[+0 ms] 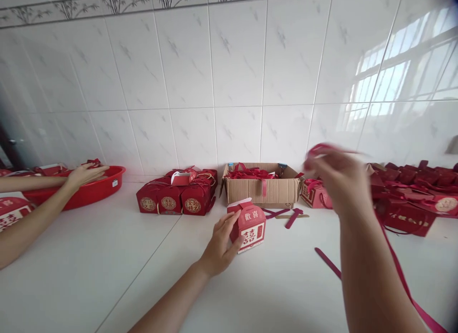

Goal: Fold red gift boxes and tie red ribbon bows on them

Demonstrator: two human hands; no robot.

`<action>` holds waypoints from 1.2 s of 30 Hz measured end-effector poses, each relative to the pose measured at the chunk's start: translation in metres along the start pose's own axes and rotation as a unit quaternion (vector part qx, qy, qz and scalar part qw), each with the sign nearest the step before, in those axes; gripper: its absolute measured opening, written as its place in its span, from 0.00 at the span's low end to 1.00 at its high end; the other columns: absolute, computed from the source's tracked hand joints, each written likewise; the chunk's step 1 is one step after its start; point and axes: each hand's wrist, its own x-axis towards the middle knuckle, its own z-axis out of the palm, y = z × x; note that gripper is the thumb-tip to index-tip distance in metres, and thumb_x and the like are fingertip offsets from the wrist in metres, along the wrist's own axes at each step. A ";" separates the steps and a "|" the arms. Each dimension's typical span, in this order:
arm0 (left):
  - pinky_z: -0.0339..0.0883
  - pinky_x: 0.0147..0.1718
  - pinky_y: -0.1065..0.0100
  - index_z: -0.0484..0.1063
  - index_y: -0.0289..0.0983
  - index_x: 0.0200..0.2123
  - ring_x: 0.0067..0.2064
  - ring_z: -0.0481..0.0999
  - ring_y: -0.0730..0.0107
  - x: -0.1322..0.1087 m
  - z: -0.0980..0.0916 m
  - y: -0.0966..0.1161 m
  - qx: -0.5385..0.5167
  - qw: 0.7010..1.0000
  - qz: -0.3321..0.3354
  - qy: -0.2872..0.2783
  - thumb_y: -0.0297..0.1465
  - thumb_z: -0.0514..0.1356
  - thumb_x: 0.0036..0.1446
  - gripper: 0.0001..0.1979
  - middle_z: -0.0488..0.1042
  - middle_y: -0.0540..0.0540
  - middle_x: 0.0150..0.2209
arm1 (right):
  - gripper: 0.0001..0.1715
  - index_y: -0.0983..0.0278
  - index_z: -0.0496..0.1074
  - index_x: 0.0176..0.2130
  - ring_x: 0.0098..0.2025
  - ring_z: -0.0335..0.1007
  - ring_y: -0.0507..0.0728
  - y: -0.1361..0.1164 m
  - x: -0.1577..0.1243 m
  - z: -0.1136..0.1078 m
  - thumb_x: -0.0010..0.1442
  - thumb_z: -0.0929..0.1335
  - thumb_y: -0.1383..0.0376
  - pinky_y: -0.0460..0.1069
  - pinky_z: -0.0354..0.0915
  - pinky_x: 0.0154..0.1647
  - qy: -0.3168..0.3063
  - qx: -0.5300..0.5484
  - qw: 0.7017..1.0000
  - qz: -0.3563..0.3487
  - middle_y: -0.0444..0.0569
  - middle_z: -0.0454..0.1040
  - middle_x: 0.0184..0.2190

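Note:
A small red gift box (250, 228) with white panels and Chinese characters stands upright on the white table. My left hand (221, 247) grips its left side, thumb on the front and fingers over the side. Raised to the right, my right hand (336, 173) is smeared by motion; its fingers are closed on a red ribbon (399, 266), which loops above the hand and trails down past the forearm to the lower right. Behind the gift box stands an open cardboard box (279, 192) full of red ribbons.
Cut ribbon pieces (293, 218) lie before the cardboard box, and a dark red strip (327, 262) near my right forearm. Red boxes stand at left centre (193, 199) and right (404, 216). Another person's hand (84, 174) reaches over a red basin (77, 197). A tiled wall (236, 75) closes the back.

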 end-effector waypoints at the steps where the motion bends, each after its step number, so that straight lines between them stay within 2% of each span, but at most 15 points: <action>1: 0.52 0.59 0.55 0.55 0.42 0.62 0.62 0.57 0.54 0.000 0.001 0.001 0.003 1.000 -0.009 0.003 0.36 0.54 0.60 0.27 0.62 0.39 0.60 | 0.13 0.63 0.75 0.31 0.25 0.69 0.55 0.000 -0.001 0.005 0.55 0.66 0.58 0.49 0.62 0.23 -0.096 -0.037 0.994 0.028 0.49 0.74 0.25; 3: 0.54 0.58 0.55 0.57 0.42 0.61 0.59 0.61 0.54 0.000 0.002 0.003 0.017 1.000 -0.016 0.009 0.36 0.54 0.60 0.26 0.65 0.39 0.57 | 0.08 0.63 0.73 0.25 0.21 0.66 0.54 0.001 -0.004 0.014 0.50 0.69 0.61 0.48 0.59 0.20 -0.302 -0.105 0.945 0.074 0.47 0.71 0.19; 4: 0.54 0.57 0.54 0.56 0.43 0.62 0.58 0.62 0.54 0.000 0.002 0.004 0.025 1.000 -0.013 0.011 0.36 0.53 0.60 0.26 0.67 0.39 0.55 | 0.08 0.63 0.73 0.24 0.20 0.66 0.54 0.000 -0.005 0.018 0.49 0.70 0.61 0.47 0.59 0.20 -0.369 -0.124 0.918 0.078 0.46 0.71 0.19; 6: 0.53 0.56 0.53 0.50 0.44 0.64 0.57 0.63 0.54 0.000 0.001 0.009 0.037 0.999 -0.001 0.018 0.35 0.53 0.61 0.29 0.68 0.40 0.55 | 0.06 0.62 0.72 0.27 0.20 0.64 0.52 -0.005 -0.009 0.023 0.51 0.68 0.62 0.46 0.57 0.19 -0.414 -0.133 0.899 0.051 0.45 0.70 0.20; 9: 0.51 0.57 0.52 0.44 0.46 0.66 0.59 0.59 0.53 -0.001 -0.004 0.019 0.044 0.998 0.022 0.047 0.35 0.53 0.60 0.32 0.62 0.40 0.60 | 0.08 0.63 0.71 0.30 0.21 0.59 0.49 -0.020 -0.015 0.027 0.56 0.66 0.62 0.44 0.55 0.20 -0.462 -0.088 0.882 -0.026 0.42 0.68 0.21; 12: 0.49 0.58 0.50 0.52 0.48 0.63 0.62 0.55 0.51 -0.003 -0.007 0.029 0.026 0.997 0.048 0.048 0.36 0.53 0.60 0.29 0.58 0.43 0.63 | 0.09 0.64 0.71 0.32 0.22 0.59 0.48 -0.035 -0.022 0.032 0.58 0.64 0.62 0.43 0.54 0.21 -0.540 -0.041 0.838 -0.071 0.41 0.65 0.20; 15: 0.53 0.56 0.51 0.71 0.45 0.47 0.61 0.56 0.50 -0.004 -0.006 0.036 -0.008 0.998 0.036 0.055 0.38 0.55 0.58 0.15 0.60 0.43 0.60 | 0.09 0.63 0.71 0.31 0.22 0.58 0.48 -0.039 -0.026 0.041 0.57 0.64 0.61 0.43 0.53 0.21 -0.543 -0.056 0.834 -0.077 0.41 0.65 0.21; 17: 0.56 0.55 0.52 0.73 0.41 0.32 0.59 0.58 0.52 -0.004 -0.005 0.038 -0.028 0.997 0.009 0.071 0.38 0.55 0.58 0.10 0.63 0.42 0.57 | 0.08 0.62 0.71 0.30 0.23 0.58 0.48 -0.035 -0.025 0.046 0.56 0.65 0.62 0.43 0.54 0.21 -0.527 -0.084 0.843 -0.071 0.41 0.67 0.23; 19: 0.56 0.55 0.52 0.70 0.40 0.26 0.58 0.59 0.53 -0.003 -0.005 0.038 -0.047 0.996 -0.017 0.080 0.38 0.54 0.59 0.13 0.65 0.42 0.54 | 0.06 0.62 0.70 0.30 0.23 0.59 0.48 -0.029 -0.023 0.047 0.55 0.65 0.63 0.44 0.54 0.21 -0.512 -0.108 0.850 -0.061 0.42 0.68 0.23; 22: 0.52 0.58 0.51 0.72 0.41 0.33 0.59 0.57 0.55 -0.002 -0.006 0.037 -0.074 0.993 -0.039 0.079 0.40 0.52 0.61 0.13 0.64 0.41 0.55 | 0.07 0.62 0.70 0.29 0.21 0.57 0.48 -0.024 -0.021 0.046 0.56 0.64 0.63 0.44 0.52 0.20 -0.501 -0.120 0.856 -0.051 0.42 0.67 0.22; 24: 0.50 0.60 0.51 0.72 0.43 0.44 0.62 0.54 0.56 -0.003 -0.006 0.036 -0.094 0.993 -0.041 0.062 0.42 0.51 0.61 0.15 0.61 0.43 0.59 | 0.08 0.62 0.70 0.31 0.21 0.55 0.48 -0.026 -0.022 0.045 0.58 0.63 0.62 0.44 0.51 0.20 -0.515 -0.097 0.849 -0.061 0.41 0.66 0.22; 26: 0.49 0.60 0.52 0.72 0.44 0.47 0.64 0.50 0.56 -0.003 -0.007 0.036 -0.116 0.992 -0.035 0.040 0.43 0.50 0.61 0.18 0.56 0.45 0.62 | 0.09 0.62 0.71 0.31 0.22 0.56 0.47 -0.031 -0.025 0.045 0.58 0.64 0.61 0.43 0.51 0.20 -0.533 -0.068 0.840 -0.078 0.42 0.67 0.24; 29: 0.50 0.60 0.52 0.76 0.41 0.34 0.64 0.49 0.54 -0.003 -0.007 0.037 -0.136 0.989 -0.047 0.014 0.44 0.51 0.60 0.17 0.56 0.46 0.62 | 0.08 0.62 0.71 0.31 0.23 0.56 0.47 -0.037 -0.029 0.049 0.57 0.64 0.62 0.43 0.51 0.20 -0.546 -0.058 0.831 -0.087 0.42 0.67 0.26; 31: 0.51 0.60 0.52 0.74 0.40 0.26 0.63 0.51 0.54 -0.003 -0.007 0.038 -0.150 0.986 -0.066 0.011 0.44 0.53 0.60 0.18 0.59 0.45 0.60 | 0.08 0.62 0.72 0.32 0.23 0.56 0.47 -0.037 -0.029 0.050 0.57 0.64 0.62 0.43 0.51 0.20 -0.544 -0.073 0.833 -0.073 0.42 0.67 0.26; 36: 0.50 0.59 0.55 0.71 0.39 0.23 0.61 0.55 0.56 0.002 -0.010 0.038 -0.177 0.977 -0.111 0.046 0.43 0.53 0.60 0.18 0.65 0.44 0.57 | 0.07 0.62 0.69 0.30 0.22 0.57 0.48 -0.028 -0.023 0.049 0.56 0.65 0.61 0.43 0.52 0.20 -0.521 -0.149 0.840 -0.032 0.41 0.67 0.22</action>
